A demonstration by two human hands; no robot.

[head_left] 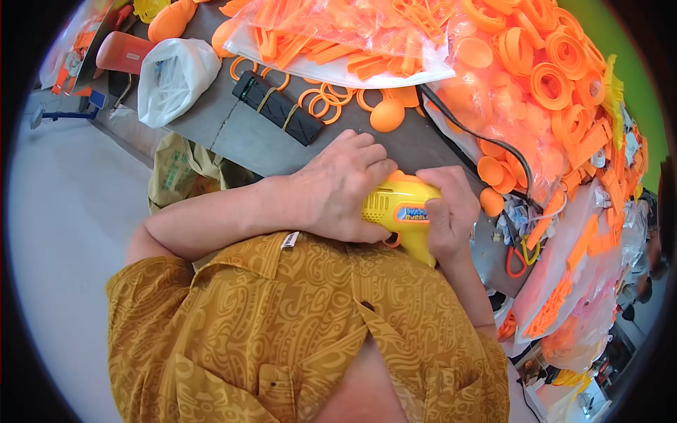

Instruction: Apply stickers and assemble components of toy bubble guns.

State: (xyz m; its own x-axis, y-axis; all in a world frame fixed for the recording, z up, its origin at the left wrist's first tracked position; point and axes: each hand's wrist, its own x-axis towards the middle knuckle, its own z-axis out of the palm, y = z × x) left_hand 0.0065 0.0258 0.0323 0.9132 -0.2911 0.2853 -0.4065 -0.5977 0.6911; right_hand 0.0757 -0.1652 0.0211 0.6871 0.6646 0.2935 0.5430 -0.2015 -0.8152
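Observation:
Close to my chest I hold a yellow toy bubble gun (416, 190) with orange parts and a blue label on its side. My left hand (345, 187) is closed round its left end, hiding that end. On its right side my right hand (451, 211) grips the body, the thumb lying along it near the handle, which points down. Beyond my left hand, a black oblong block (278, 109) bound with rubber bands lies on the grey table (233, 151). Thin orange rings (326, 101) and a round orange cup (387, 115) lie to the right of the block.
Clear bags of orange strips (338, 53) and orange rings (550, 84) are heaped at the far side and right. A black cable (486, 137) crosses there. Scissors with red handles (516, 262) lie at right. A white bag (176, 81) and red cylinder (121, 53) stand left.

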